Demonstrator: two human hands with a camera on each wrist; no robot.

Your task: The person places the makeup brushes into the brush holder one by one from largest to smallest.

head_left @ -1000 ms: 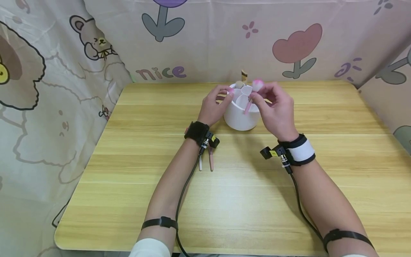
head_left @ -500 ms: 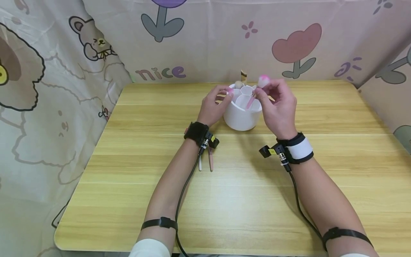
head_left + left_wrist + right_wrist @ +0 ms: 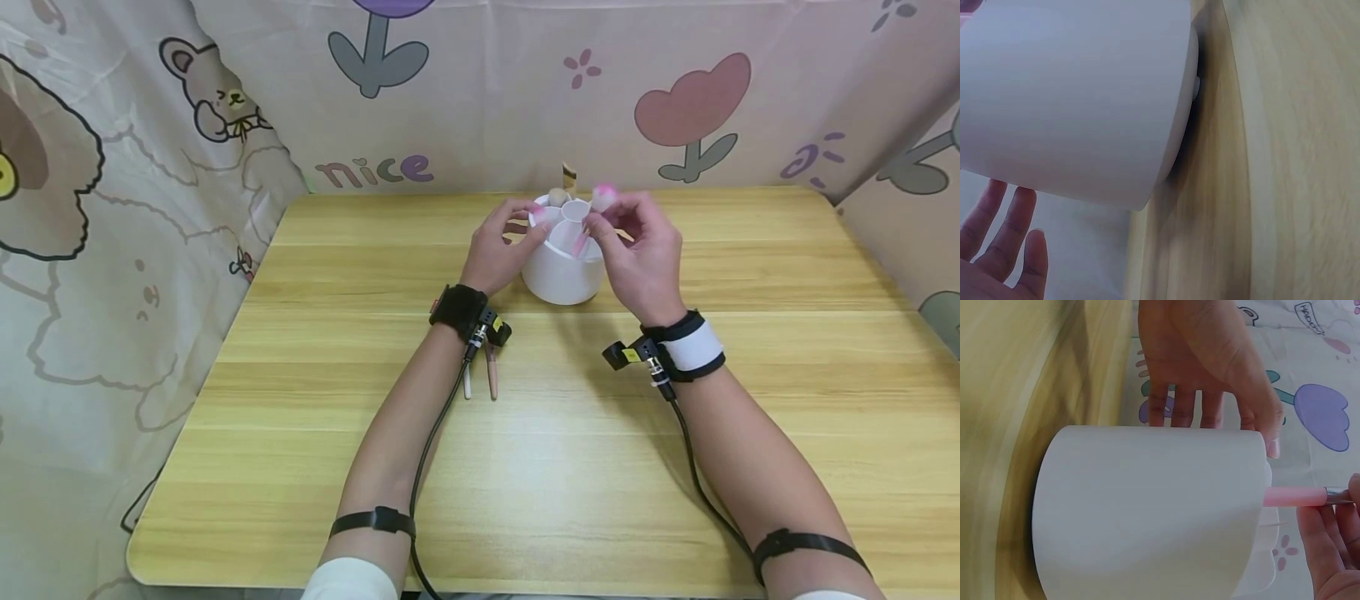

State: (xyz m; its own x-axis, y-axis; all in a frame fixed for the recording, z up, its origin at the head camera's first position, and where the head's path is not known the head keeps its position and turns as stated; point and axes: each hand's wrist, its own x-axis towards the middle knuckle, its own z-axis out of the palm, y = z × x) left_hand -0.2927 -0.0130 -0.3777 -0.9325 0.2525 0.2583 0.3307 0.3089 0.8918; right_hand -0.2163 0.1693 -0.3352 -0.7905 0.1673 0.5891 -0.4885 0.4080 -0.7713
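Note:
A white round holder (image 3: 562, 282) with inner compartments stands upright near the back of the table. My left hand (image 3: 501, 246) steadies it from the left, its thumb at the rim and its fingers along the side (image 3: 1019, 212). At the rim's right, my right hand (image 3: 641, 254) pinches a makeup brush (image 3: 603, 198) with pink-and-white bristles. In the right wrist view its pink handle (image 3: 1294, 497) points into the holder, the lower end hidden behind the wall. My right fingertips are at the silver ferrule (image 3: 1337, 495).
A beige-tipped brush (image 3: 558, 197) and a gold piece (image 3: 569, 179) stick up at the holder's back. Two thin handles, one white (image 3: 467, 385) and one pink (image 3: 492, 373), lie on the wooden table (image 3: 540, 500) by my left wrist. A patterned curtain (image 3: 487, 108) hangs behind.
My right hand lifts the brush slightly up and right, then brings it back left and lower, its handle now inside the rim. The left hand stays at the holder.

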